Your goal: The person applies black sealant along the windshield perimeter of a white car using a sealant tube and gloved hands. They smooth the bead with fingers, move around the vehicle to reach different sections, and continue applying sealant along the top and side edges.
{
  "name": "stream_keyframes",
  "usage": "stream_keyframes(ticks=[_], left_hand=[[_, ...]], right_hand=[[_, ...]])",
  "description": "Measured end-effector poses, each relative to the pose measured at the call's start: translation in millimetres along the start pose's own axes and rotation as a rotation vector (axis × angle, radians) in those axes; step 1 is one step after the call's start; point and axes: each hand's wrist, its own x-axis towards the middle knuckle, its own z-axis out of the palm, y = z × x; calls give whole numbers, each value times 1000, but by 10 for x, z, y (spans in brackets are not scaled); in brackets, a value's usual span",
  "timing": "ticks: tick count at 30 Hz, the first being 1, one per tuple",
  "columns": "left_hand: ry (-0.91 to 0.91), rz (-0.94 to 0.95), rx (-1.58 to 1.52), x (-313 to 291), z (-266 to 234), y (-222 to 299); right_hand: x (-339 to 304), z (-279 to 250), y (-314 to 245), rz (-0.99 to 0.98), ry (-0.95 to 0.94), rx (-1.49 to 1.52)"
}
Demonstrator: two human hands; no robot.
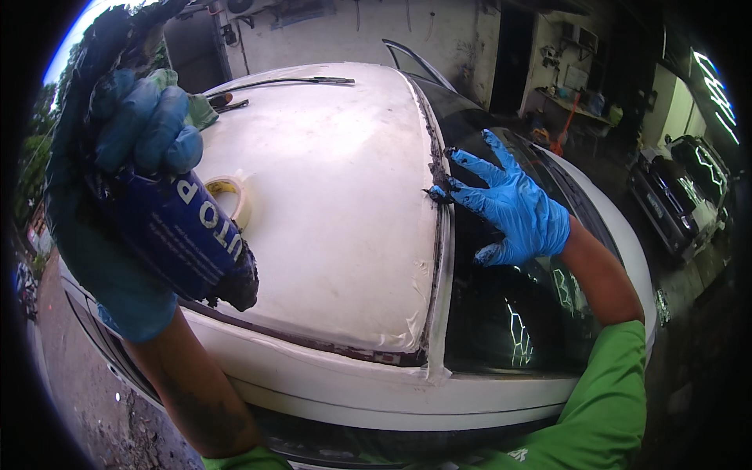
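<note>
My left hand [145, 129], in a blue glove, is raised at the upper left and grips a dark blue sealant cartridge [192, 235] smeared with black at its lower end. My right hand [509, 207], also blue-gloved with black-stained fingertips, is spread open on the dark windscreen [501, 313]. Its index finger touches the black sealant seam [435, 180] where the glass meets the white car roof [337, 196]. Pale masking tape [440, 290] runs along the roof side of that seam.
A roll of masking tape [227, 196] lies on the roof near the cartridge. A wiper arm [290, 80] and a small tool [227, 102] rest at the roof's far end. A dark car [685, 196] is parked at right, with workshop shelves behind.
</note>
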Motion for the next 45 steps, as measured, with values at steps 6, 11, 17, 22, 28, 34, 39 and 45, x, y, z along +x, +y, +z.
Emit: stream_keyframes(ticks=[6,11,17,22,28,34,39,45], left_hand=[[1,10,13,-8,-28,13],[-25,24,37,-12,-56,6],[9,18,73,-16,-16,13],[-15,-20,37,-7,-18,39],[-1,-9,52,-34,4,31],[52,7,41,-31,91,0],[-14,26,65,-7,81,7],[-1,22,62,-12,75,-5]], right_hand=[[86,84,110,16,50,-60],[153,184,266,30,35,-82],[197,309,448,38,65,-95],[256,403,583,23,80,-163],[343,534,741,77,110,-155],[527,821,1189,169,140,-175],[546,923,1544,347,261,139],[663,981,1410,344,116,105]])
